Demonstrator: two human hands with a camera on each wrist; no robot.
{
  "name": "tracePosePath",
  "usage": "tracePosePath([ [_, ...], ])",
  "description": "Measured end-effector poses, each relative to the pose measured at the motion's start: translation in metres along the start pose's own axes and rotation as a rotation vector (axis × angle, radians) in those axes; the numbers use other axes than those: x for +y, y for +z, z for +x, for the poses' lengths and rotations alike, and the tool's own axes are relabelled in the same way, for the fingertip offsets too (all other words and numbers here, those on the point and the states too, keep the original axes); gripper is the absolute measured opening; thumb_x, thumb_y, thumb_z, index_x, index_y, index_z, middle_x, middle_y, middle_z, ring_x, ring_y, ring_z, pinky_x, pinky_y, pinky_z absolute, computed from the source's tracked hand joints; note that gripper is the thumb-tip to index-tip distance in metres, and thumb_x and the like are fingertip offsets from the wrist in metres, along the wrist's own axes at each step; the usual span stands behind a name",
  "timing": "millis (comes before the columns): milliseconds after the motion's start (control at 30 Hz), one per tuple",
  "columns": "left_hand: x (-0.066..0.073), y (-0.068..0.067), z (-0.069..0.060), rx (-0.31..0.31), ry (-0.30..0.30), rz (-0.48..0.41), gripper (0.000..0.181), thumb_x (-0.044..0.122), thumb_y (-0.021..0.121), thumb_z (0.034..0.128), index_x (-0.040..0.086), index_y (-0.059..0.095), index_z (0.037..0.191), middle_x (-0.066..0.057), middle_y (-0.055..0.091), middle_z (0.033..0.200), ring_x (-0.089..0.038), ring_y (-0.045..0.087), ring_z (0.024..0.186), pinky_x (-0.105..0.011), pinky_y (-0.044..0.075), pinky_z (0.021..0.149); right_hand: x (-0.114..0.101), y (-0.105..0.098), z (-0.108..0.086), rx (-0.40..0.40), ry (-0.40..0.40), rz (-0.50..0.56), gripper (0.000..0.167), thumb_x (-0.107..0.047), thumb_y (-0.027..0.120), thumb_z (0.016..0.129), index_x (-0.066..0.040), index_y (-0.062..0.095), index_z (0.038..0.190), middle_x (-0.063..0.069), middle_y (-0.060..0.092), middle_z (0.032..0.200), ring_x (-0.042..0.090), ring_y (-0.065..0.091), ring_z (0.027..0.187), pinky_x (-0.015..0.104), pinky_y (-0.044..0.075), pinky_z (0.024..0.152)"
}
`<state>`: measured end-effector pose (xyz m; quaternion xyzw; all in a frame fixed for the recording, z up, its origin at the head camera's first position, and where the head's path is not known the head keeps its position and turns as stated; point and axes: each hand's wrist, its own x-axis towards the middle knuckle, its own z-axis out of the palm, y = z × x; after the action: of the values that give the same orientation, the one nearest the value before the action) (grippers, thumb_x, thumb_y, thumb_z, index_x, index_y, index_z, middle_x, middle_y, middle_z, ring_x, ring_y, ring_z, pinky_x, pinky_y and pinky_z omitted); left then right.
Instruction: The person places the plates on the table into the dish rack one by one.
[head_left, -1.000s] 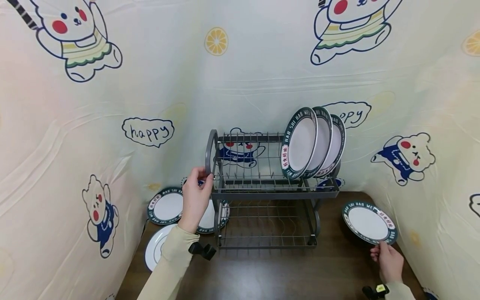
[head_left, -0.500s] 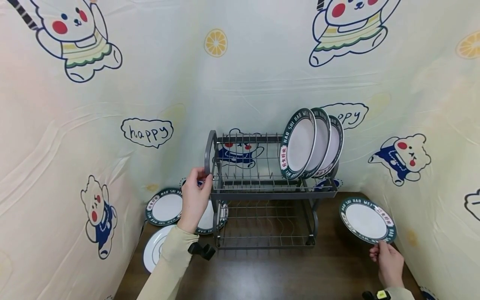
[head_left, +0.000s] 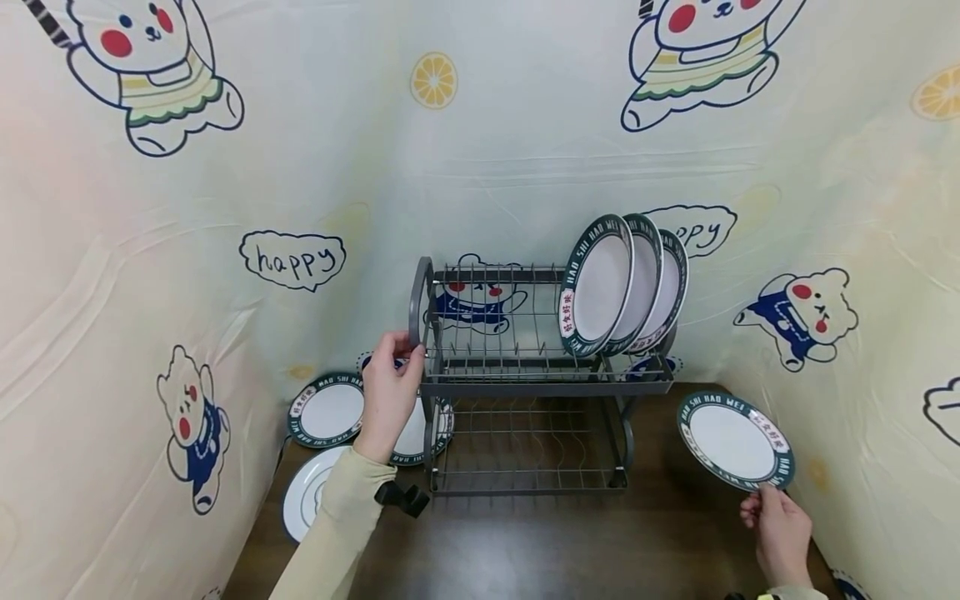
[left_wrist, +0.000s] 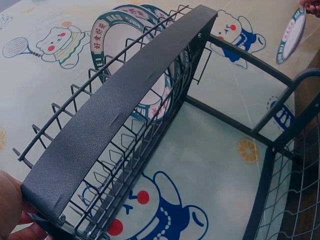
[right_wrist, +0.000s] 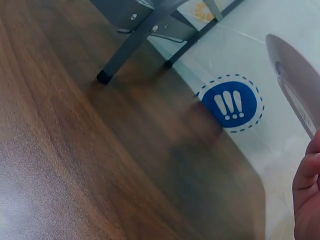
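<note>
A two-tier dark grey dish rack (head_left: 540,389) stands on the brown table. My left hand (head_left: 388,396) grips the rack's left end frame near the upper tier; in the left wrist view its fingers (left_wrist: 12,202) show at that frame's lower corner. Over the table to the rack's right, my right hand (head_left: 780,533) pinches the near rim of a green-rimmed white plate (head_left: 731,442). The right wrist view shows this plate (right_wrist: 297,80) tilted, raised off the table. Three similar plates stand on edge at the upper tier's right end, the front one (head_left: 597,287) facing left.
Left of the rack lie a green-rimmed plate (head_left: 327,411), another (head_left: 415,437) partly behind my left hand and the rack, and a white plate (head_left: 306,492) partly covered by my sleeve. A printed cloth (head_left: 487,200) hangs behind and at both sides of the table (head_left: 555,550).
The held plate and right hand have barely shifted; the plate's far edge sits slightly higher. My left hand stays on the rack, and the view has drifted a little.
</note>
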<state>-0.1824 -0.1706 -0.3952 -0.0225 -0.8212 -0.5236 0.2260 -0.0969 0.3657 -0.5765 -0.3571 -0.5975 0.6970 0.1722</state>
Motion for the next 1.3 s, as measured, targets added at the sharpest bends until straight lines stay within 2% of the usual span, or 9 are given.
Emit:
tracePosePath([
  [167,0.0,0.001,0.0,-0.008,-0.012,-0.011,0.019,0.008,0.061,0.1035,-0.001,0.06,0.12,-0.019,0.066,0.111,-0.03,0.067,0.104,-0.051,0.061,0.091,-0.005,-0.004,-0.009,-0.001,0.015,0.007,0.047,-0.015,0.047,0.106,-0.007,0.064,0.063,-0.002,0.06,0.055,0.01,0.053,0.046,0.022,0.045,0.042],
  [467,0.0,0.002,0.0,-0.006,-0.002,-0.019,0.019,0.008,0.061,0.1033,-0.002,0.06,0.12,-0.019,0.066,0.11,-0.031,0.067,0.103,-0.051,0.061,0.091,-0.02,-0.004,-0.025,-0.015,0.032,0.08,0.048,-0.015,0.047,0.108,-0.005,0.063,0.063,0.0,0.06,0.055,0.01,0.052,0.044,0.022,0.045,0.04],
  [667,0.0,0.002,0.0,-0.006,0.001,-0.025,0.019,0.007,0.061,0.1033,-0.002,0.06,0.12,-0.019,0.066,0.111,-0.03,0.067,0.104,-0.052,0.061,0.091,-0.026,-0.003,-0.034,-0.032,0.01,0.083,0.049,-0.015,0.047,0.108,-0.005,0.064,0.063,0.001,0.06,0.054,0.01,0.052,0.043,0.022,0.045,0.04],
  [967,-0.001,0.001,0.0,0.006,0.016,-0.015,0.019,0.007,0.061,0.1032,-0.002,0.06,0.12,-0.019,0.066,0.111,-0.031,0.067,0.103,-0.052,0.061,0.092,-0.041,0.003,-0.051,-0.027,-0.059,0.189,0.047,-0.01,0.048,0.106,0.001,0.061,0.062,0.004,0.058,0.05,0.011,0.052,0.04,0.021,0.044,0.037],
  [1300,-0.002,0.001,0.0,0.014,0.025,-0.013,0.018,0.007,0.062,0.1034,-0.002,0.061,0.119,-0.019,0.066,0.11,-0.031,0.067,0.102,-0.051,0.061,0.091,-0.059,0.001,-0.063,-0.035,-0.077,0.154,0.049,-0.012,0.048,0.107,0.0,0.061,0.061,0.005,0.058,0.049,0.013,0.051,0.038,0.022,0.042,0.035],
])
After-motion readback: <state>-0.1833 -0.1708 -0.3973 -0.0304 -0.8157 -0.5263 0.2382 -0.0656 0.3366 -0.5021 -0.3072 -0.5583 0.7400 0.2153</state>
